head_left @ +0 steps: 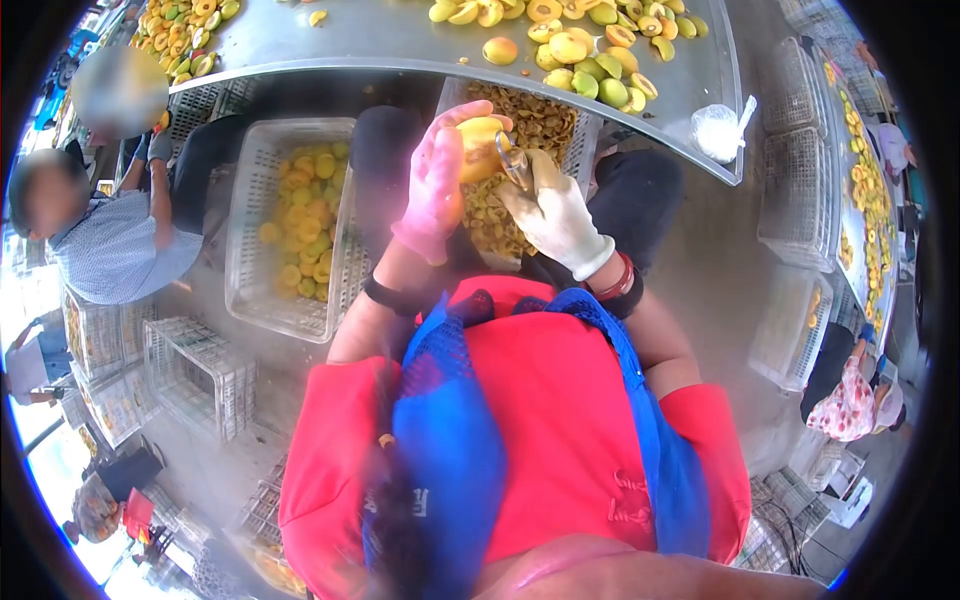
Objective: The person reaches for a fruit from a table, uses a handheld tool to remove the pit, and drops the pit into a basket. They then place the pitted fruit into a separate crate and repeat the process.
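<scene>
Using the counter [380,30] as the reference, a co-worker's patterned sleeve [125,250] is at far left, on the near side. Next, also on the near side of the counter, a white crate [238,225] contains yellow and greenish fruit pieces [302,220]. The gloved left hand [437,180] is just short of the counter's near edge, its fingers and thumb narrowed around a yellow fruit [476,150]. The fruit is likely light, with soft flesh that bruises under pressure and turns slippery where it is cut. Support it broadly from the left and underneath with the fingers, press only lightly, and keep the side facing the tool clear. At the fruit's right side, near the counter, is a curved metal tool [516,168], which appears to touch it. The gloved right hand [550,210] grips this tool with curled fingers; the handle is mostly hidden. Below both hands, partly covered by the counter, a second crate [586,135] contains small yellow-brown scraps [490,225]. Farther right, on top of the counter, is a pile of cut fruit [612,62]; a knotted plastic bag [716,133] rests at the counter's near right corner.
</scene>
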### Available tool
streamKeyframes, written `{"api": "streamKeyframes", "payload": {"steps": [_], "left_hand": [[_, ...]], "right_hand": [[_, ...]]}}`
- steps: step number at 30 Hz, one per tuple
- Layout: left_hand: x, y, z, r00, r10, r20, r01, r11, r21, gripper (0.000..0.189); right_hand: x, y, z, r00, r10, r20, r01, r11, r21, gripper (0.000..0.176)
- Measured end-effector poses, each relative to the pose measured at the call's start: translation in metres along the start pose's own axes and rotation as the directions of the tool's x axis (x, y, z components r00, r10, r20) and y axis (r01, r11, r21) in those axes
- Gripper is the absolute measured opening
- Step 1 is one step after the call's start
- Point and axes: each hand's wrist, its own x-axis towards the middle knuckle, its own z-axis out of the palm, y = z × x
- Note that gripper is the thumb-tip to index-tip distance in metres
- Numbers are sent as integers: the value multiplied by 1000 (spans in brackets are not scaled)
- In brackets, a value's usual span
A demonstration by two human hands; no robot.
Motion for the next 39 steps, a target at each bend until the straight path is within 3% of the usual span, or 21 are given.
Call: {"api": "streamKeyframes", "payload": {"steps": [1, 7, 10, 13, 17, 19, 22, 25, 27, 29, 30, 32, 34, 37, 39], "left_hand": [[0, -2, 2, 1000, 24, -3, -23, 999, 26, 66], [4, -6, 13, 993, 11, -120, -9, 1000, 22, 61], [4, -7, 19, 984, -8, -175, 14, 999, 31, 58], [3, -4, 24, 982, 22, -188, -14, 999, 48, 55], [2, -24, 22, 955, 245, -165, -217, 962, 168, 50], [2, -28, 19, 962, 216, -165, -199, 974, 110, 49], [1, -28, 18, 971, 175, -163, -164, 983, 82, 48], [1, -32, 16, 967, 191, -167, -169, 976, 136, 48], [3, -34, 17, 958, 236, -165, -209, 964, 164, 48], [4, -36, 21, 943, 294, -158, -267, 949, 169, 48], [4, -36, 19, 958, 246, -147, -226, 963, 145, 49], [2, -32, 16, 981, 148, -122, -137, 986, 100, 51], [0, -25, 13, 998, 32, -50, -33, 999, -30, 49], [6, -14, 2, 993, -24, 116, 37, 993, -108, 49], [5, -9, 3, 985, 13, 170, -4, 999, -54, 50]], "right_hand": [[0, 3, 5, 999, -42, -25, 43, 998, 39, 19], [-3, 1, 9, 999, -48, -23, 49, 998, 49, 15], [-1, 3, 8, 995, -17, 96, -6, 972, 234, 14], [-3, 1, 6, 947, 176, 267, -272, 882, 385, 14], [-4, 8, 10, 987, 37, 154, -74, 967, 244, 16], [-4, 10, 12, 994, -20, 111, -3, 980, 201, 18], [-6, 6, 7, 931, 193, 310, -315, 854, 414, 22], [-6, 16, 14, 969, 78, 234, -155, 930, 334, 26], [-4, 9, 7, 902, 220, 372, -370, 837, 403, 28], [-4, 9, 8, 890, 222, 398, -398, 804, 442, 27], [-5, 13, 13, 921, 163, 353, -322, 829, 458, 26], [-7, 19, 13, 877, 218, 428, -425, 767, 481, 18], [-5, 13, -4, 652, 383, 655, -735, 533, 420, 9], [-3, -5, -12, 678, 164, 716, -734, 187, 653, 7], [-3, -8, -17, 619, 163, 769, -780, 245, 576, 7]]}}
